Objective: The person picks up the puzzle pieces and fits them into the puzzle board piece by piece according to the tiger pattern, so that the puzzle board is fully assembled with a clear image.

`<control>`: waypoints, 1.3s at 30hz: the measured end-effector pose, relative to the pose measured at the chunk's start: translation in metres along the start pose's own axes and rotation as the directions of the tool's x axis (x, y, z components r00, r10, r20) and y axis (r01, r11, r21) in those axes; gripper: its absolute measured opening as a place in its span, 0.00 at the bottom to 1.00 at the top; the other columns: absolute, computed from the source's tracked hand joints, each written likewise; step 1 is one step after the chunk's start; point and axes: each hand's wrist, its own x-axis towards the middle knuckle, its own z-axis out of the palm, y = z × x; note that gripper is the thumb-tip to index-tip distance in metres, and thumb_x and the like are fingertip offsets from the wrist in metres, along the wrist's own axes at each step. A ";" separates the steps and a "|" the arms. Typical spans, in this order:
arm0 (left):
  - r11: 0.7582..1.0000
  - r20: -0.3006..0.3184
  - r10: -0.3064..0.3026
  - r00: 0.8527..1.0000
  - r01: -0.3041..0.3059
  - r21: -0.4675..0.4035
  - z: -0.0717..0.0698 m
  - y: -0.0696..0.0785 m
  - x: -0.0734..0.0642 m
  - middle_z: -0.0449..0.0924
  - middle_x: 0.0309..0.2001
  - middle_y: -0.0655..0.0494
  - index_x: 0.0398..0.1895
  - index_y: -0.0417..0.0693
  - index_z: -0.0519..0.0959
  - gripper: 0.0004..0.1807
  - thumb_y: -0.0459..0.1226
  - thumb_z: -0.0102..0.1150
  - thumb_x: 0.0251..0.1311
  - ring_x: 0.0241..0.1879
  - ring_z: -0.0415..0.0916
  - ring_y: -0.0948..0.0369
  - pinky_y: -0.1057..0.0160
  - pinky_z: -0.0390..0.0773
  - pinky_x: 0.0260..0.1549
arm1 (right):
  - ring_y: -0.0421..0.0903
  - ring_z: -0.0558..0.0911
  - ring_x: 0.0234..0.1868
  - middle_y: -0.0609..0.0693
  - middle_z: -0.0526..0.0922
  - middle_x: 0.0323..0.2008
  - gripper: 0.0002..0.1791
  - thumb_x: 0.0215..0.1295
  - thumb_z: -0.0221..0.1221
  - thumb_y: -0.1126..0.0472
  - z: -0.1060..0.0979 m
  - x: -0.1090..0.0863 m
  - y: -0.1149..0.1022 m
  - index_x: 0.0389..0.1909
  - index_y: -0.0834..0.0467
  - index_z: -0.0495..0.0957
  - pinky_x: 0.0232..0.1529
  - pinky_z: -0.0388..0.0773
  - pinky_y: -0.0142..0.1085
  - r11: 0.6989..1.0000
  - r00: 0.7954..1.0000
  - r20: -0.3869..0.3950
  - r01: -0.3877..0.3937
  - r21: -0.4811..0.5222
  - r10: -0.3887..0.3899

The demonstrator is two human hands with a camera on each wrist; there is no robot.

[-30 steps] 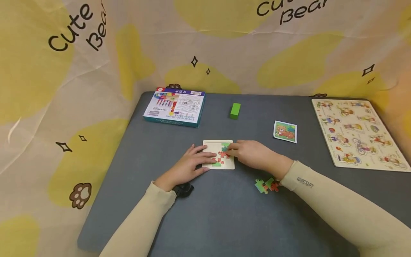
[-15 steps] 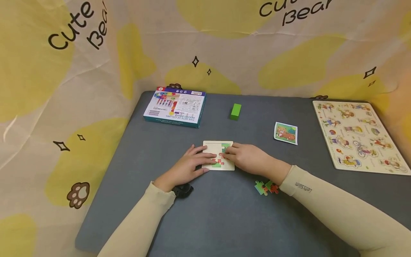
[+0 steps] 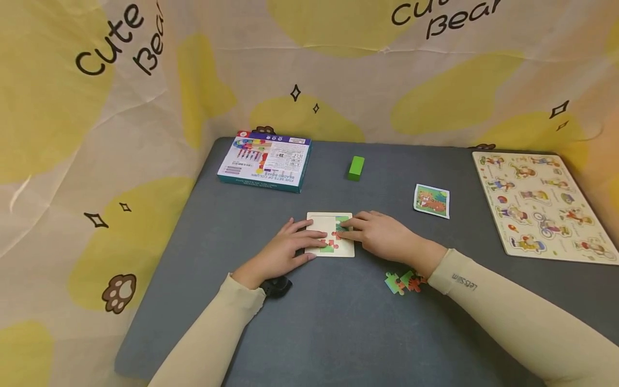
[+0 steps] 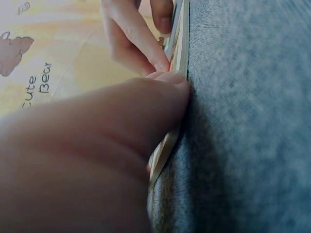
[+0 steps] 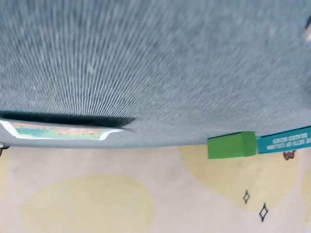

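Observation:
A small pale puzzle tray (image 3: 320,222) lies on the dark table, with several green and red jigsaw pieces (image 3: 327,248) in it. My left hand (image 3: 282,248) rests over its left side with fingers spread, thumb at the near edge. From the right, my right hand (image 3: 387,236) reaches in with index and middle fingers extended, touching the pieces at the tray's right side; those fingertips partly cover them. In the left wrist view, the left thumb (image 4: 163,99) presses at the tray edge beyond which the right hand's fingers (image 4: 133,36) come down.
Loose jigsaw pieces (image 3: 403,282) lie beside the right wrist. Beyond the hands are a tiger picture card (image 3: 431,201), a green block (image 3: 355,168) and a bead-set box (image 3: 265,161). A large picture board (image 3: 544,207) lies at the right; a printed cloth (image 3: 338,70) hangs behind.
The right hand first moves inward over the red piece at the tray's right, fingers bunched. Now it has drawn back slightly, with two fingers straightened onto the pieces. The left hand stays put.

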 end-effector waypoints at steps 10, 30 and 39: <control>1.000 0.008 -0.016 1.000 0.016 0.018 0.001 0.001 0.001 0.74 0.72 0.60 0.68 0.54 0.81 0.22 0.41 0.65 0.73 0.80 0.54 0.52 0.37 0.40 0.78 | 0.53 0.82 0.58 0.52 0.84 0.60 0.22 0.66 0.68 0.65 -0.002 -0.005 -0.011 0.61 0.55 0.85 0.64 0.77 0.48 0.992 0.995 -0.036 -0.094 -0.082 0.091; 1.000 0.000 -0.010 1.000 0.010 0.004 -0.003 -0.002 -0.002 0.74 0.73 0.60 0.69 0.54 0.81 0.23 0.41 0.66 0.72 0.80 0.54 0.52 0.38 0.40 0.78 | 0.41 0.74 0.36 0.38 0.71 0.35 0.18 0.49 0.82 0.61 -0.022 -0.079 -0.023 0.30 0.47 0.79 0.36 0.77 0.32 0.815 0.953 0.171 -0.302 0.495 0.249; 1.000 -0.006 -0.001 1.000 0.001 0.020 0.001 0.000 -0.002 0.73 0.73 0.60 0.68 0.55 0.82 0.22 0.41 0.66 0.72 0.80 0.54 0.52 0.38 0.40 0.78 | 0.37 0.72 0.31 0.38 0.70 0.31 0.22 0.48 0.83 0.58 -0.026 -0.074 -0.027 0.28 0.47 0.75 0.31 0.74 0.32 0.792 0.930 0.290 -0.348 0.502 0.225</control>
